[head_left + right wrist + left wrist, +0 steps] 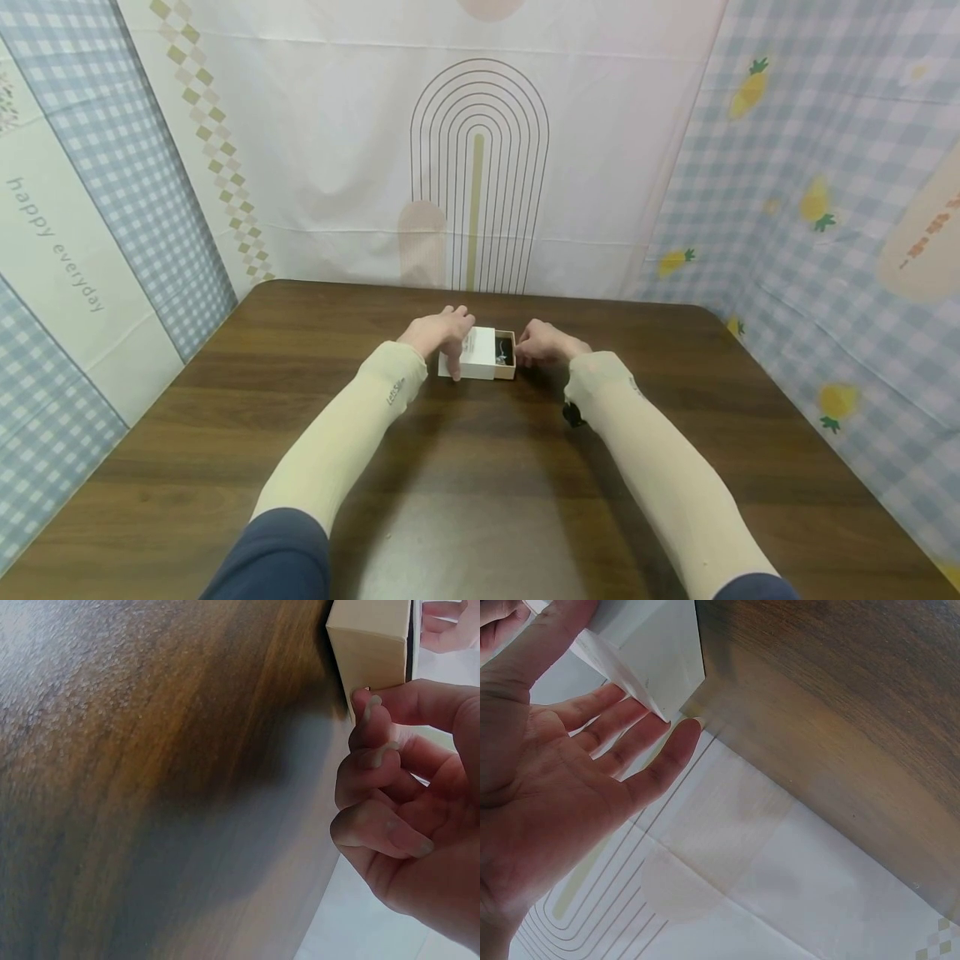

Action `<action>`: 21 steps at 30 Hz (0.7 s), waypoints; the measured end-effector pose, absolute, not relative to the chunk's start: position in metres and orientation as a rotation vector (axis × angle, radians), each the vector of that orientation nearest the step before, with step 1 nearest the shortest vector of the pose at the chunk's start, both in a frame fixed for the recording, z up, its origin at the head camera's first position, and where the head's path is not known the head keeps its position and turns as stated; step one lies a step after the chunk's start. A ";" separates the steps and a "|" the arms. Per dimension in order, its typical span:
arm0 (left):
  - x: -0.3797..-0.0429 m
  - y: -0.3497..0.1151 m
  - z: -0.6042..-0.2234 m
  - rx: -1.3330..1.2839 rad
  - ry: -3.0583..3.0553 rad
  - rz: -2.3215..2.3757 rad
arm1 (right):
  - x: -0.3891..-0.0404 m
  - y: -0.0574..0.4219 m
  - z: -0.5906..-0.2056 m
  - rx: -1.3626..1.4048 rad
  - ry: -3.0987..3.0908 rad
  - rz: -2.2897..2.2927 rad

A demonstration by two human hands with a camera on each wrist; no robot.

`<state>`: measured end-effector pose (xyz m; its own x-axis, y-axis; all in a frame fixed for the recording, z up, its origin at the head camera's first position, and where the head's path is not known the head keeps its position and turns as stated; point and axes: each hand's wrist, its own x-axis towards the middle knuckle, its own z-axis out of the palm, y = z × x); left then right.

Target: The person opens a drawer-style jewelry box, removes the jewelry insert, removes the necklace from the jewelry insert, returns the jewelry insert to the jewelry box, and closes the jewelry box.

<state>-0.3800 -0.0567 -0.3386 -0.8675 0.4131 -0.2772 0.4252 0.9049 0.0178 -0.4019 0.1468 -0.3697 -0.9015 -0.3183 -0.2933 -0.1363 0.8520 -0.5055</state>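
Note:
A small white sliding gift box [480, 354] lies on the table, its inner drawer [504, 372] pulled partway out to the right. Inside the drawer, a small silvery thing [502, 350], apparently jewellery, rests on a black lining. My left hand [442, 333] holds the left part of the white sleeve [660, 656], thumb on the near side, fingers at the far side. At the drawer's right end [371, 656], my right hand [546, 343] pinches with thumb and forefinger, its other fingers curled. The fingertips hide what exactly they pinch.
The dark wooden table [480, 500] reaches around the box on all sides. Behind it hangs a pale cloth [330, 150] with printed arches. Checked cloths hang at the left and at the right [787, 275]. A black item [573, 414] sits at the right wrist.

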 end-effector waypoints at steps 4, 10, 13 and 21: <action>-0.381 -0.057 -0.338 0.626 2.788 -0.052 | -0.401 0.147 -0.368 -0.347 2.659 -0.678; -0.388 -0.056 -0.342 0.621 2.780 -0.036 | -0.401 0.147 -0.368 -0.334 2.663 -0.668; -0.389 -0.056 -0.343 0.618 2.781 -0.034 | -0.401 0.147 -0.368 -0.327 2.665 -0.663; -0.386 -0.057 -0.340 0.602 2.770 -0.041 | -0.401 0.147 -0.368 -0.328 2.661 -0.667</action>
